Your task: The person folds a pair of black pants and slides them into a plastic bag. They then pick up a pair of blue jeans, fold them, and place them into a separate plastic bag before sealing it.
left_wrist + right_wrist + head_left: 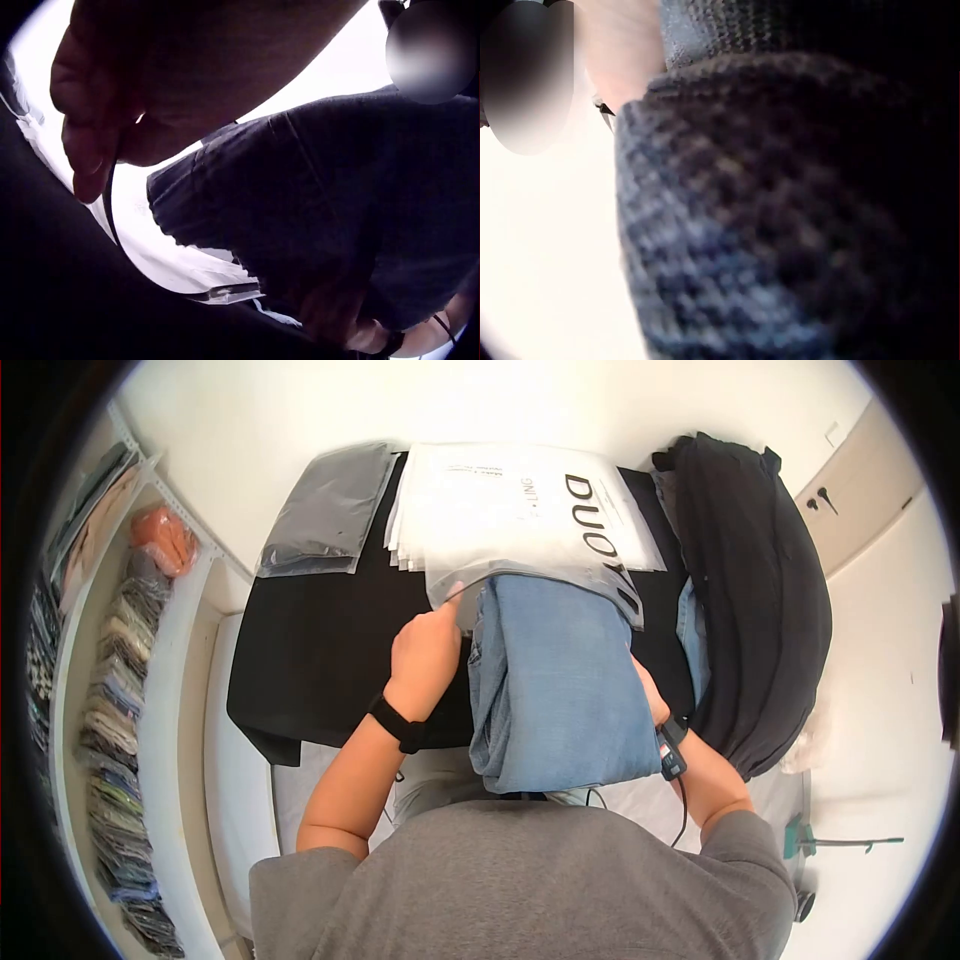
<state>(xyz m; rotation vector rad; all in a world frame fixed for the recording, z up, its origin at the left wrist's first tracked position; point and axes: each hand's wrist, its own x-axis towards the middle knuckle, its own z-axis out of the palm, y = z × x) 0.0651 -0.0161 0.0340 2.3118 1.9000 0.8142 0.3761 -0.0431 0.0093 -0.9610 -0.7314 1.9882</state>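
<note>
My left hand pinches the dark-edged mouth of a frosted plastic garment bag with large black letters, holding that edge raised. In the left wrist view, thumb and fingers meet on the bag's rim, which bows out in a wide loop. A folded pair of blue jeans has its far end right at the bag's mouth. My right hand holds the jeans from their right side and below, mostly hidden by them. Blurred denim fills much of the right wrist view.
The bag lies on a stack of similar bags on a black-covered table. A packed grey garment lies back left, and dark clothes are heaped at the right. Shelves of bagged clothes stand left.
</note>
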